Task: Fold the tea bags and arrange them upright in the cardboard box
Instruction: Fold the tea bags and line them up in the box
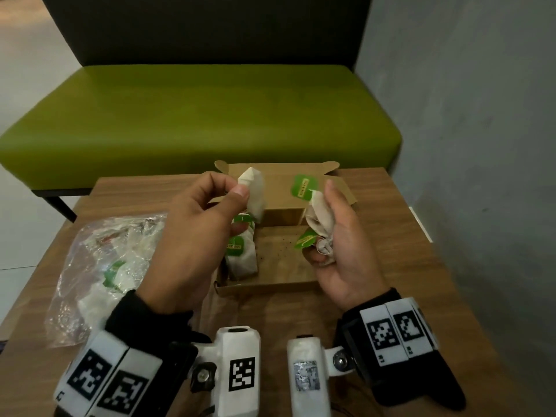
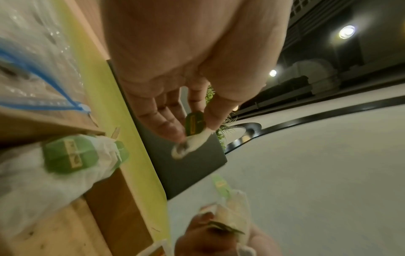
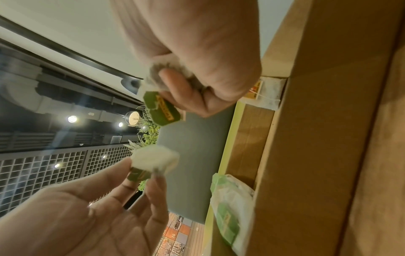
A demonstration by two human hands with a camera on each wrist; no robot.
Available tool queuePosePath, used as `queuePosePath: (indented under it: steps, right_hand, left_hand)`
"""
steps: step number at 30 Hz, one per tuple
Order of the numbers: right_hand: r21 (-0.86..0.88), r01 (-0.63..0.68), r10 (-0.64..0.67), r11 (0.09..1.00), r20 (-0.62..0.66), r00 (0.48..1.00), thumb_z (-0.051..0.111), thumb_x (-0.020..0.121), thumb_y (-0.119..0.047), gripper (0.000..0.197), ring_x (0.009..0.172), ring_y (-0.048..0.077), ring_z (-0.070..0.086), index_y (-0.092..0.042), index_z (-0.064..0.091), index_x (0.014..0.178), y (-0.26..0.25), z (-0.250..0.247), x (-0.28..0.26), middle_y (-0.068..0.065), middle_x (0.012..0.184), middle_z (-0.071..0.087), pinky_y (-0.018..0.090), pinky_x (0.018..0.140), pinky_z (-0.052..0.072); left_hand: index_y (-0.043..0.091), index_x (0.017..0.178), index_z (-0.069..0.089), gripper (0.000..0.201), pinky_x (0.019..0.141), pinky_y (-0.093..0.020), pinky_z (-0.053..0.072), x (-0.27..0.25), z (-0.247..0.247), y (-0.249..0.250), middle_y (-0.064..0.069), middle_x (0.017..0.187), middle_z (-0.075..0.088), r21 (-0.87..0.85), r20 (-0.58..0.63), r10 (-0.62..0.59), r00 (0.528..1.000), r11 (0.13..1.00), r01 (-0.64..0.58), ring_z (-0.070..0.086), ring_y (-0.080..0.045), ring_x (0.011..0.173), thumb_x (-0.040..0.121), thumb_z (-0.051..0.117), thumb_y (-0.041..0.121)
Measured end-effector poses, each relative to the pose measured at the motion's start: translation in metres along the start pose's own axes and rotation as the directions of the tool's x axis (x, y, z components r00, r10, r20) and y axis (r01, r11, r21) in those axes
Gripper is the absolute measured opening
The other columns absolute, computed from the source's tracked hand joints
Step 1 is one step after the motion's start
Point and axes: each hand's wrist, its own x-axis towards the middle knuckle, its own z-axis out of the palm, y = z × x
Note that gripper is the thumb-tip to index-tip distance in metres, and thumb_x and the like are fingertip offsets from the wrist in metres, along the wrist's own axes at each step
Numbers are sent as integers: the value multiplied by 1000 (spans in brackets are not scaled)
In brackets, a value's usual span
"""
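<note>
Now the left hand (image 1: pixel 192 224) pinches one tea bag (image 1: pixel 252 191) and the right hand (image 1: pixel 343 236) clutches a bunch (image 1: pixel 320 219), both above the box (image 1: pixel 270 285).

Both bare hands, the left hand (image 1: pixel 192 236) and the right hand (image 1: pixel 346 251), end in black fabric wrist cuffs (image 1: pixel 144 314). Each cuff carries white blocks printed with black square-code markers (image 1: pixel 391 329). At 6 o'clock, two white camera housings (image 1: pixel 237 371) hang on bracket arms with silver screws (image 1: pixel 341 361).
</note>
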Motion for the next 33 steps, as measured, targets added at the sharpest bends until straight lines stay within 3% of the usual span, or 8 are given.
queuePosePath:
  steps: [6,10,16,19,23,27,30,33]
  right_hand:
    - [-214,78,-74,974,22,997,63,78,-3,28,56,14,49,-22,48,64,0,-10,4,-1,63,47,27,49,38]
    - [-356,172,-129,918,140,982,54,58,-4,27,70,19,57,-22,65,75,-1,-9,-1,1,80,61,30,54,46]
    - [-380,261,-127,887,342,931,65,82,-14,32,94,22,68,-23,73,112,-1,-4,-4,9,108,73,32,73,55]
    - [-423,313,-187,851,312,931,70,93,-17,13,87,21,68,-13,73,106,2,-4,-3,7,95,71,37,76,55]
    - [-403,317,-206,859,296,933,69,94,-11,4,82,22,66,-10,72,91,3,-4,-3,8,88,71,41,76,54]
    - [-386,379,-299,841,251,921,71,92,-13,7,88,38,70,-6,74,94,4,-2,-3,16,95,75,49,80,56]
    - [-360,389,-307,848,265,914,72,91,-10,13,91,41,71,0,74,99,3,-1,-4,22,96,74,52,80,57]
    - [-400,377,-246,835,341,907,72,89,-4,12,81,22,69,-3,73,101,1,-1,-7,13,90,74,38,71,56]
  left_hand:
    - [22,80,59,12,71,-32,51,-3,3,3,9,84,68,51,56,72,996,996,-75,64,-11,81,91,58,27]
    - [16,83,60,17,85,-62,51,-6,7,7,-1,82,68,69,136,48,990,996,-58,65,-20,82,83,61,33]
    - [23,79,64,11,83,-55,53,-5,2,9,0,82,68,164,220,52,974,982,-90,63,-16,79,86,65,31]
    - [22,81,63,12,73,-57,51,-3,0,6,-4,92,71,204,211,56,976,974,-100,60,-24,81,85,63,34]
    - [35,86,61,9,85,-26,51,2,-2,-4,7,119,62,376,45,164,985,911,-169,58,-3,112,89,63,44]
    - [35,96,64,21,68,-24,53,0,0,1,8,106,66,433,-27,221,975,882,-188,63,-7,95,85,65,53]
    - [29,91,72,8,70,-35,57,-3,5,5,6,85,73,401,109,206,973,886,-232,68,-16,80,88,69,35]
    - [25,96,74,11,78,-47,58,-3,4,4,1,87,75,331,90,217,972,914,-235,71,-23,83,94,64,26]
